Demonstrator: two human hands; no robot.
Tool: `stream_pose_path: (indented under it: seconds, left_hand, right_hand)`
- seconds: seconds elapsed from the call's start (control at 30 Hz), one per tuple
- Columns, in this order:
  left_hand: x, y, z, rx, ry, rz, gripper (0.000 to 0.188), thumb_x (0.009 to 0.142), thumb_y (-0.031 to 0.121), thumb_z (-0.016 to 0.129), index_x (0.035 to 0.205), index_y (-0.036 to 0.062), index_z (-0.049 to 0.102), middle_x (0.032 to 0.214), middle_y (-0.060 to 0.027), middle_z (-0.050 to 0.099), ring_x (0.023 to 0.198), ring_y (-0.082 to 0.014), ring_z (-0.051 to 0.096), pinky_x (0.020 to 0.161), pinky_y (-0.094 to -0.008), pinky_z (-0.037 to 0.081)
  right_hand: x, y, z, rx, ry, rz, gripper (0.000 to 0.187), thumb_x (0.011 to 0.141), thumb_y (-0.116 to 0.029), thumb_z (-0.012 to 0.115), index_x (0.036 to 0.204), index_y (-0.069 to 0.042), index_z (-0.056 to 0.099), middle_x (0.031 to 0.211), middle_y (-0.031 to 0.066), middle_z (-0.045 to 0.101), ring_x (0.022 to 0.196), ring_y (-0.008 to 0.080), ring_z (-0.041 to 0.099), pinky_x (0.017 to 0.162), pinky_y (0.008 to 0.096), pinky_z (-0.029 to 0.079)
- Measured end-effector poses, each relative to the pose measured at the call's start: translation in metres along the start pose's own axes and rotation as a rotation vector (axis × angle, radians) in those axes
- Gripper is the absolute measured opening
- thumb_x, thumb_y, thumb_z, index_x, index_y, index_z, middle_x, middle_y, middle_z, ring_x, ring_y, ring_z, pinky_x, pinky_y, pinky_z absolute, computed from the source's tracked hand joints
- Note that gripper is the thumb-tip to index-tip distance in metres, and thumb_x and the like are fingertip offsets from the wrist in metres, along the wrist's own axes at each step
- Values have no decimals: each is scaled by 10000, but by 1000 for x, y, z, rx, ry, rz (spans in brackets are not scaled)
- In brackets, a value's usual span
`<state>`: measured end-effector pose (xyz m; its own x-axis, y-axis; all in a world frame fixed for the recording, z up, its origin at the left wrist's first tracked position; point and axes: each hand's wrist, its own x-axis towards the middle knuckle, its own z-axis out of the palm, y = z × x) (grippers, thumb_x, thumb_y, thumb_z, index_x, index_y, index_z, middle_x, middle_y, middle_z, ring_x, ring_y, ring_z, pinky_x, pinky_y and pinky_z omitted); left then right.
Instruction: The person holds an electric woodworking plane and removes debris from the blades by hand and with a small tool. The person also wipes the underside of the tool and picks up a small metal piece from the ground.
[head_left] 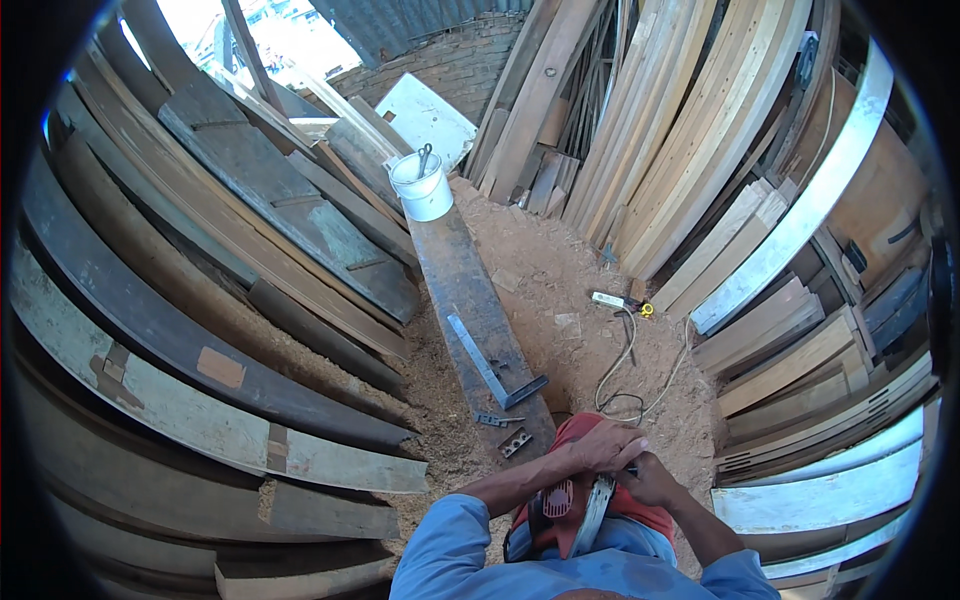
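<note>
A red power tool point(556, 503) with a round vented housing and a pale metal strip rests on my lap. Both hands meet at its far end. My left hand point(607, 446) is closed, its fingers curled down over the tool's end. Beside it, my right hand point(650, 480) is closed too, around a small dark part. What exactly the fingers grip is hidden. Just ahead, on a long plank bench point(455, 270), lie a steel try square point(478, 358), a small metal piece point(497, 419) and a small block with holes point(515, 442).
A white bucket point(424, 195) with a tool in it stands on the plank's far end. On the sawdust-covered floor lie a white power strip point(608, 299), a yellow tape measure point(646, 310) and a looping cord point(631, 345). Stacked boards point(240, 230) line both sides.
</note>
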<state>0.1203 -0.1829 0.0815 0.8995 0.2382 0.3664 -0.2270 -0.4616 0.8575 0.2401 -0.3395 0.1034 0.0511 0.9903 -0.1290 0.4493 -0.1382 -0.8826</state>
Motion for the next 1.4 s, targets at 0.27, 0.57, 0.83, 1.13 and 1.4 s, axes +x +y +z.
stream_pose_path:
  seconds: [0.27,0.57,0.83,1.13,1.4]
  left_hand:
    - [-2,-22,-9,144,311,-53,246,967,254,532,1083,50,604,1055,-212,606,1011,-420,554,921,-509,432]
    - [-81,68,-33,200,193,-741,353,1058,309,486,1162,-4,611,1053,-233,678,1027,-375,671,898,-448,508]
    - [-67,78,-30,326,-31,-782,444,970,275,633,1300,6,508,1153,-226,621,1089,-392,622,961,-454,477]
    - [-74,63,-30,274,-112,-641,549,917,200,660,1356,14,388,1207,-244,565,1161,-414,565,1015,-480,439]
    - [-76,58,-29,202,-79,-678,491,906,167,636,1307,-4,409,1165,-233,581,1117,-389,575,994,-474,448]
  right_hand:
    - [-5,-61,-17,-707,-77,-247,277,864,-243,682,1128,-161,693,726,75,653,693,275,697,567,469,503]
    - [-25,-36,12,62,145,-44,280,1011,-159,582,1253,-49,672,929,101,719,744,188,665,653,342,531]
    - [-27,-59,-4,527,87,370,234,1053,-154,508,1153,42,589,919,115,729,632,61,594,600,224,500]
    - [-29,-46,11,624,120,379,243,1059,-167,513,1151,49,575,915,131,737,598,68,600,552,222,501]
    - [-33,-47,19,502,120,341,280,1061,-171,511,1184,67,592,924,125,739,592,86,611,559,253,518]
